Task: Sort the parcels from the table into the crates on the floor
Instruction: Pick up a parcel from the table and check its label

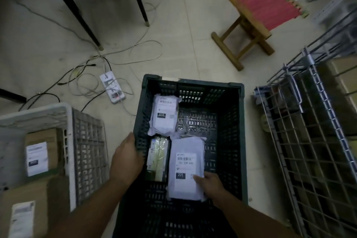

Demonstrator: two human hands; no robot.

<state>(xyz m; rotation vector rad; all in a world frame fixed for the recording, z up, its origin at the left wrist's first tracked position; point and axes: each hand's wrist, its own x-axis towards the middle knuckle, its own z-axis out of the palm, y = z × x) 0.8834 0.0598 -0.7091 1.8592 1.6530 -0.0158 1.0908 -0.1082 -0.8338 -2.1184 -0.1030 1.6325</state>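
Observation:
A dark green crate [234, 91] stands on the floor in front of me. In it lie a white parcel labelled 010 [164, 116] at the far left, a slim dark parcel with a yellowish strip [158, 157] near the left wall, and a white parcel labelled 231 [186, 168]. My right hand [209, 183] holds the near right corner of the 231 parcel, thumb on its label. My left hand [127, 157] reaches over the crate's left wall beside the slim parcel; its fingertips are hidden behind the wall.
A white crate [69, 120] at the left holds brown boxes with labels [38, 158]. A wire cage [309, 141] stands at the right. Beyond are a power strip [113, 90] with tangled cables, a wooden stool with red seat [257, 15] and black chair legs [83, 23].

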